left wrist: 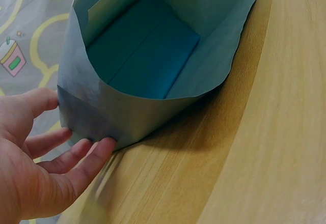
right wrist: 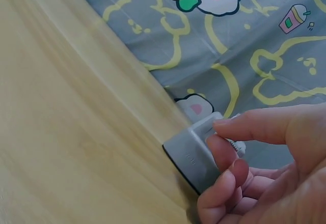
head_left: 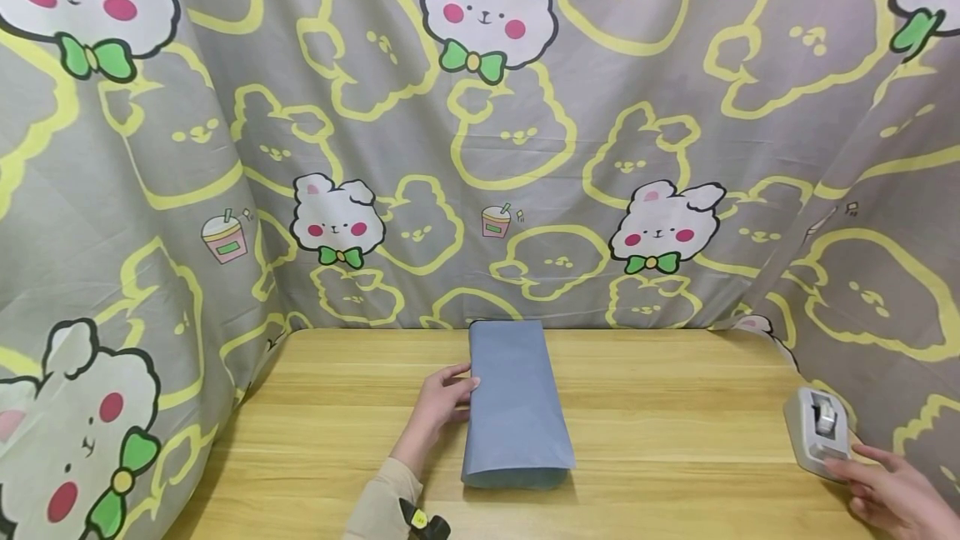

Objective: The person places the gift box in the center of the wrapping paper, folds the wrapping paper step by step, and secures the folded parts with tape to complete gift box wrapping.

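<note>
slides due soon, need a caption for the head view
Left hand touching a blue paper bag, right hand at a grey tape dispenser.

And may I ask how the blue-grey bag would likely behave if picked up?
The blue-grey bag would probably feel light: its walls look thin. It may dent if squeezed, as its open rim looks wavy.

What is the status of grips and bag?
Left grip touching bag, left side. Right grip at tape dispenser. Bag lying on table, mouth open. Nothing visible blocks mouth.
</note>
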A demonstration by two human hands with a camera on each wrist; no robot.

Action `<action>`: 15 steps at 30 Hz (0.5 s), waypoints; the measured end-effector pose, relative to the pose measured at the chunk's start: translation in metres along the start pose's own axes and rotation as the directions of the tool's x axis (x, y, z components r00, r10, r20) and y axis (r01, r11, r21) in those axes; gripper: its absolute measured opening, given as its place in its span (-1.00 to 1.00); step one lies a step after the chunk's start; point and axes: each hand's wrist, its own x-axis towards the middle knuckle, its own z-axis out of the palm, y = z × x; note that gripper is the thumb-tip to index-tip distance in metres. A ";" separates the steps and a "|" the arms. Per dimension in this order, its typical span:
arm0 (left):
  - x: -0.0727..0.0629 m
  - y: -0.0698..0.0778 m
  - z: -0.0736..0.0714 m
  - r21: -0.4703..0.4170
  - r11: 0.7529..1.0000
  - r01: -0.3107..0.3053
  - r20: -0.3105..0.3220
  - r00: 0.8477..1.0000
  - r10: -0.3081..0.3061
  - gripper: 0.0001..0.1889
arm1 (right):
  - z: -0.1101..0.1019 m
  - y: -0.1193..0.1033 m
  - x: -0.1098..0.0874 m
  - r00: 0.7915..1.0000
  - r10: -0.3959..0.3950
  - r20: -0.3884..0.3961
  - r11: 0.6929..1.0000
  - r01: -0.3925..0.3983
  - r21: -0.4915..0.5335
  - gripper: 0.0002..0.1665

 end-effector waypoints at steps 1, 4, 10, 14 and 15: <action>0.000 0.000 0.000 0.002 1.000 0.000 0.000 1.000 0.000 -0.41 | 0.000 0.001 0.001 1.000 -0.001 0.001 1.000 0.001 -0.001 0.26; 0.001 -0.001 0.000 0.006 1.000 0.002 -0.002 1.000 -0.002 -0.41 | 0.000 0.002 0.003 1.000 -0.012 -0.014 1.000 0.012 -0.015 0.23; 0.001 -0.002 0.000 0.011 1.000 0.005 -0.008 1.000 -0.005 -0.42 | 0.001 0.005 0.006 0.998 -0.039 -0.045 0.997 0.036 -0.067 0.16; 0.001 0.000 0.001 0.012 1.000 0.005 -0.009 1.000 -0.004 -0.42 | 0.002 0.006 0.008 0.995 -0.042 -0.093 0.996 0.034 -0.088 0.19; 0.000 0.000 0.001 0.012 1.000 0.004 -0.009 1.000 -0.004 -0.42 | 0.003 0.006 0.009 0.993 -0.042 -0.107 0.995 0.033 -0.091 0.20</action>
